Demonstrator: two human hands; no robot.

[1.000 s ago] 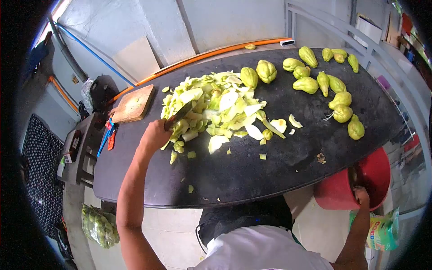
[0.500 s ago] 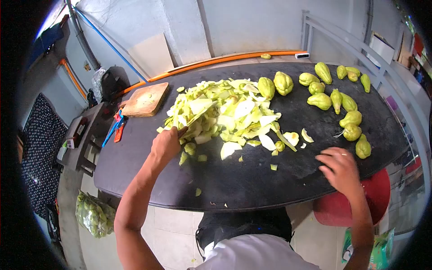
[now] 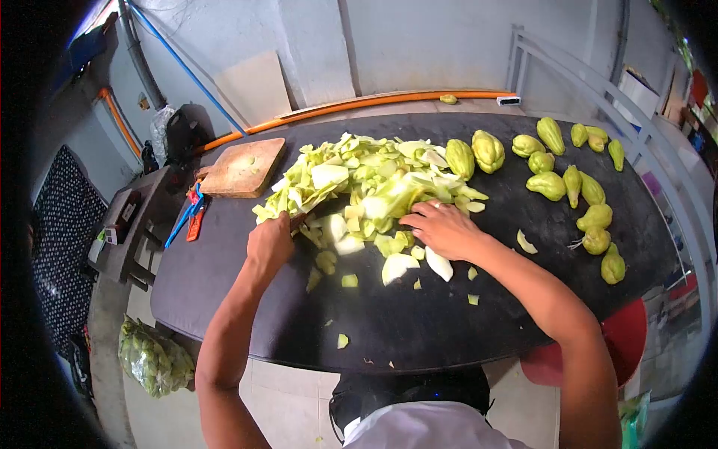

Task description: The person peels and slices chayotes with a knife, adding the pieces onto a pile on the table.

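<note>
A large heap of sliced chayote (image 3: 374, 168), pale green and white, lies on the dark tabletop. My left hand (image 3: 271, 243) is closed at the heap's left edge around the brown handle of what looks like a knife (image 3: 298, 222); its blade is mostly hidden by slices. On the heap's right side, my right hand (image 3: 445, 230) rests with fingers stretched out against the slices, holding none that I can make out. Two whole chayotes (image 3: 473, 156) touch or nearly touch the heap at its right.
Several whole chayotes (image 3: 594, 217) are scattered along the table's right side. A wooden chopping board (image 3: 243, 168) lies at the far left, beside peelers with blue and red handles (image 3: 196, 222). Below are a bag of chayotes (image 3: 153, 359) and a red stool (image 3: 627, 337).
My right hand has swept left from the table's right part to the heap, and loose slices there have shifted left with it. My left hand keeps its grip beside the heap.
</note>
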